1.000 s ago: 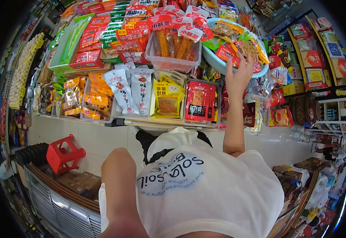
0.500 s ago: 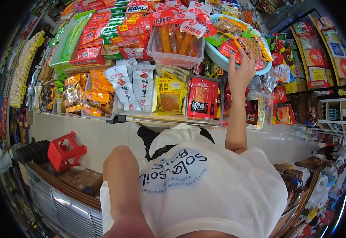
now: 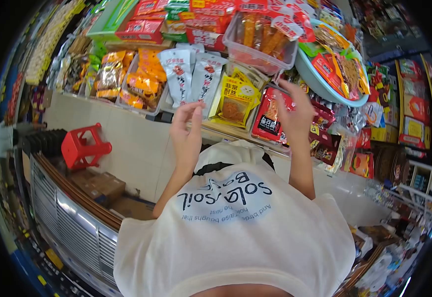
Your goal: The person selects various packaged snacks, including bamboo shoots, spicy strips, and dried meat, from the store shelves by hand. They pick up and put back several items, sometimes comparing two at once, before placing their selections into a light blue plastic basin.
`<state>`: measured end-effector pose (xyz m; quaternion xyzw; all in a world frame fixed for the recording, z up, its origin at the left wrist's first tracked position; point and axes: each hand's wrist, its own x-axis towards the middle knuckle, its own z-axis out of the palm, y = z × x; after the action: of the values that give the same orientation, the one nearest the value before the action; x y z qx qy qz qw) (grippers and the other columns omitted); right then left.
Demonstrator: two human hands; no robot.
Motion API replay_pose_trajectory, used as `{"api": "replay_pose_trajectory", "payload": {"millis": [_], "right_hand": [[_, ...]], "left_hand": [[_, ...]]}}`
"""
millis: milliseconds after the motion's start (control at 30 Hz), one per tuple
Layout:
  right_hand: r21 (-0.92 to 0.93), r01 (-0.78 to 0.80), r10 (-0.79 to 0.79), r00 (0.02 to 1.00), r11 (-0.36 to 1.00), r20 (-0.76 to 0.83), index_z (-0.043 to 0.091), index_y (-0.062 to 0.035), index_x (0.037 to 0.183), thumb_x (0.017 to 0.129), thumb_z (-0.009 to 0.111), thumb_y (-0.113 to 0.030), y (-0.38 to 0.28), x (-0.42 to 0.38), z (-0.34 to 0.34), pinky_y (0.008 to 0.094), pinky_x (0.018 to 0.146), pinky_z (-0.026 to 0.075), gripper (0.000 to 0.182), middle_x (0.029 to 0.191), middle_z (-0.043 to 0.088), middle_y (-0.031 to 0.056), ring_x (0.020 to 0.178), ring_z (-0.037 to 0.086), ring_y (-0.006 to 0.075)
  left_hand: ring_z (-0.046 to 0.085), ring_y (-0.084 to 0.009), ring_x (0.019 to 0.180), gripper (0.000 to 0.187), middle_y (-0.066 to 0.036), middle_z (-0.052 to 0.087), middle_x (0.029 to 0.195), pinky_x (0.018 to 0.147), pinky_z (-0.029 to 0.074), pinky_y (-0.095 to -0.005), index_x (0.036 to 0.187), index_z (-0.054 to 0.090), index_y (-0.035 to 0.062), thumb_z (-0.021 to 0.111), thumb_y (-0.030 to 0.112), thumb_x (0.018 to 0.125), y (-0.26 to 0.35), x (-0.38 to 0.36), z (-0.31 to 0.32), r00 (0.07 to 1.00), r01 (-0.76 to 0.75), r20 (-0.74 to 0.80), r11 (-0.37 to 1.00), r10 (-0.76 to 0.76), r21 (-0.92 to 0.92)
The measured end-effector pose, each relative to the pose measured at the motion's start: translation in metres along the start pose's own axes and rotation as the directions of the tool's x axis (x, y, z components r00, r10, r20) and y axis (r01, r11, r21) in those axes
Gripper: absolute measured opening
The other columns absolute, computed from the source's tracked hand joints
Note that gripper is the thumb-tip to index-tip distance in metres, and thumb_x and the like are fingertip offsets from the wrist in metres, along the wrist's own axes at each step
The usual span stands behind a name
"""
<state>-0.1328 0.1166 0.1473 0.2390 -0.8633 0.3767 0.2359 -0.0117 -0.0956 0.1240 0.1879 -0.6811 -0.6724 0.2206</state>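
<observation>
Hanging just below two slim white printed pouches [image 3: 207, 76] at its twelve o'clock, the left hand [image 3: 186, 136] has thumb and fingers slightly parted (whether they touch plastic, I cannot tell). The right hand [image 3: 295, 110], fingers spread apart, partly covers a flat red plastic packet [image 3: 266, 119] at its nine o'clock; an oval light-blue plastic basin [image 3: 320, 86] sits at its one o'clock. Between both hands stands a bright yellow windowed pouch [image 3: 235, 101].

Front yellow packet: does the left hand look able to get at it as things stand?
Likely yes: the left hand looks empty and close by, and the front yellow packet has its printed face uncovered.
</observation>
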Motion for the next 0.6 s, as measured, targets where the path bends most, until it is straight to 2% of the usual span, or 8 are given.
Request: {"api": "replay_pose_trajectory", "payload": {"millis": [33,67,100,167,267,433,467,600], "right_hand": [[-0.011,-0.014,0.016,0.992,1.0,0.125,0.067,-0.009,0.102,0.079,0.072,-0.011,0.001,-0.007,0.011,0.0347,0.076,0.05,0.024,0.095,0.067,0.0081,0.088,0.064,0.0263],[0.003,-0.001,0.0,0.99,1.0,0.142,0.067,-0.009,0.102,0.079,0.072,-0.011,0.002,-0.012,0.021,0.0347,0.076,0.05,0.024,0.095,0.067,0.0081,0.088,0.064,0.0263],[-0.034,0.003,0.003,0.986,0.999,0.167,0.067,-0.0087,0.103,0.078,0.072,-0.011,0.003,-0.016,0.03,0.0357,0.075,0.05,0.025,0.093,0.066,0.0084,0.087,0.063,0.027],[-0.058,0.017,-0.005,0.979,0.998,0.203,0.067,-0.0084,0.103,0.078,0.072,-0.011,0.002,-0.019,0.043,0.0366,0.074,0.05,0.026,0.091,0.065,0.0086,0.086,0.063,0.0277],[-0.052,0.065,-0.054,0.978,0.996,0.201,0.067,-0.0085,0.105,0.076,0.073,-0.011,-0.003,-0.014,0.053,0.0363,0.074,0.049,0.029,0.091,0.063,0.0071,0.086,0.061,0.0271],[-0.298,0.17,-0.088,0.959,0.939,0.27,0.066,-0.0076,0.105,0.073,0.074,-0.011,-0.012,-0.007,0.062,0.0393,0.087,0.045,0.034,0.105,0.056,0.0112,0.103,0.05,0.0305],[-0.242,0.137,-0.062,0.954,0.961,0.293,0.066,-0.0072,0.102,0.073,0.074,-0.01,-0.01,-0.008,0.063,0.0409,0.09,0.043,0.03,0.108,0.055,0.0142,0.106,0.048,0.0327],[-0.179,0.123,-0.061,0.946,0.976,0.318,0.066,-0.0065,0.097,0.073,0.073,-0.01,-0.004,-0.014,0.064,0.0406,0.09,0.043,0.026,0.109,0.056,0.0138,0.106,0.049,0.0321]], "left_hand": [[0.06,-0.0156,0.097,0.018,-0.01,0.065,0.106,0.09,0.042,-0.029,0.109,0.059,0.0012,0.056,0.013,0.096,-0.012,-0.001,0.002,0.992,0.123,0.023,0.989,-0.122,-0.084],[0.06,-0.0158,0.098,0.02,-0.01,0.066,0.107,0.091,0.042,-0.0293,0.111,0.059,0.0023,0.056,0.016,0.097,-0.02,-0.002,0.001,0.97,0.243,0.056,0.956,-0.237,-0.165],[0.06,-0.0158,0.098,0.02,-0.01,0.066,0.107,0.091,0.042,-0.0293,0.111,0.059,0.0023,0.056,0.016,0.097,-0.021,0.001,0.0,0.971,0.238,0.032,0.956,-0.236,-0.171],[0.06,-0.0157,0.1,0.027,-0.01,0.065,0.109,0.09,0.045,-0.0296,0.115,0.056,0.0007,0.049,0.021,0.1,-0.022,0.006,-0.005,0.919,0.395,0.157,0.838,-0.362,-0.377],[0.061,-0.0177,0.1,0.034,-0.012,0.065,0.11,0.09,0.046,-0.0311,0.119,0.053,0.0001,0.044,0.027,0.101,-0.017,0.009,-0.011,0.91,0.414,0.215,0.748,-0.354,-0.519],[0.061,-0.0177,0.099,0.035,-0.013,0.065,0.109,0.089,0.047,-0.0308,0.119,0.053,-0.0003,0.044,0.028,0.101,-0.022,-0.001,-0.016,0.901,0.434,0.254,0.724,-0.352,-0.536],[0.061,-0.0174,0.098,0.034,-0.013,0.065,0.109,0.089,0.047,-0.0307,0.119,0.054,-0.0005,0.045,0.027,0.101,-0.022,0.001,-0.016,0.895,0.446,0.265,0.725,-0.358,-0.525],[0.061,-0.0169,0.097,0.031,-0.011,0.065,0.109,0.088,0.046,-0.0302,0.118,0.055,0.0011,0.048,0.025,0.099,-0.021,0.008,-0.014,0.892,0.451,0.244,0.788,-0.381,-0.42]]}}
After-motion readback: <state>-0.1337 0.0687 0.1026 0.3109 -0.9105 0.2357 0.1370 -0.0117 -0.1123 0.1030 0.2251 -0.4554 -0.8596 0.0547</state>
